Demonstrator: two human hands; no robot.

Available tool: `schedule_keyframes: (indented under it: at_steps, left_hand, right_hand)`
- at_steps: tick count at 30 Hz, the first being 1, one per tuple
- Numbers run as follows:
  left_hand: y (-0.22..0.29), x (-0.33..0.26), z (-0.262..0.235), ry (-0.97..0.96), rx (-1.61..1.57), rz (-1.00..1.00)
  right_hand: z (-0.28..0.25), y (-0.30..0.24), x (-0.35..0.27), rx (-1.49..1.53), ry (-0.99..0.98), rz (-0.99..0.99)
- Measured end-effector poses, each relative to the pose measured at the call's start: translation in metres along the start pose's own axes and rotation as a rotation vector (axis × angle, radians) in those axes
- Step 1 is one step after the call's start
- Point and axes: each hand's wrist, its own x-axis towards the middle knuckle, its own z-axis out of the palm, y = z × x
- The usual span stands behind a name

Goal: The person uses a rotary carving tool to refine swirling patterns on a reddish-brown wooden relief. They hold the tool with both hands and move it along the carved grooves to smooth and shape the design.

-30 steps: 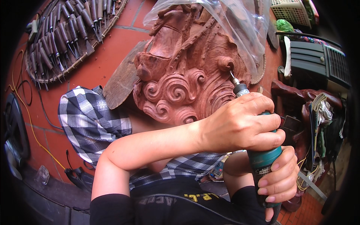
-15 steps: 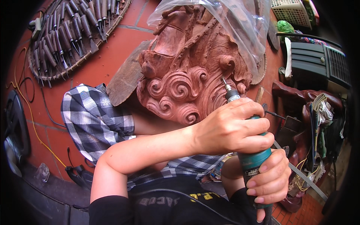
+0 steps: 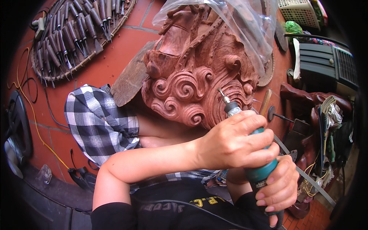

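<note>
A reddish-brown wood carving (image 3: 184,90) with scrolled cloud-like swirls rests in front of my crossed legs. Both hands grip a teal and black die grinder (image 3: 262,171), which tilts up and to the left. My left hand (image 3: 237,142) wraps round its front part, near the collar. Lower down, my right hand (image 3: 279,184) is closed about the rear of the body. The thin metal bit (image 3: 221,92) lies over the curved grooves on the carving's right side; whether it touches the wood I cannot tell.
Clear plastic sheeting (image 3: 245,27) drapes over the carving's far end. A woven tray (image 3: 82,69) at the upper left holds many wooden-handled chisels. A flat board (image 3: 132,82) leans beside the carving. A yellow cord (image 3: 36,124) crosses the tiled floor; a dark case (image 3: 318,63) stands right.
The grinder's bit has shifted left and slightly down across the swirls. My left hand has moved a little down with it, while both hands keep their grip.
</note>
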Motion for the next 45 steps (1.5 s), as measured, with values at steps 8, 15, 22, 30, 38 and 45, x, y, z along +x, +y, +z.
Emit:
schedule_keyframes:
  at_steps: [8,15,22,30,38,45]
  left_hand:
    - [0.006,0.015,0.03,0.133,-0.008,0.046]
    - [0.019,0.012,0.024,0.043,0.025,0.001]
    - [0.027,0.009,0.019,0.022,0.048,-0.043]
    - [0.003,0.009,0.005,-0.028,0.068,-0.036]
    - [0.013,0.0,0.004,-0.008,0.052,-0.131]
    - [0.007,0.0,0.005,-0.006,0.092,-0.135]
  right_hand:
    - [-0.026,-0.017,-0.004,-0.005,-0.017,-0.096]
    - [-0.031,-0.032,-0.007,0.017,-0.067,-0.049]
    - [-0.023,-0.024,-0.006,0.093,-0.012,-0.068]
    - [-0.006,-0.001,0.001,0.01,0.101,0.022]
    - [-0.009,-0.002,0.003,0.106,0.046,0.083]
    - [-0.02,0.006,0.003,0.164,-0.014,0.132]
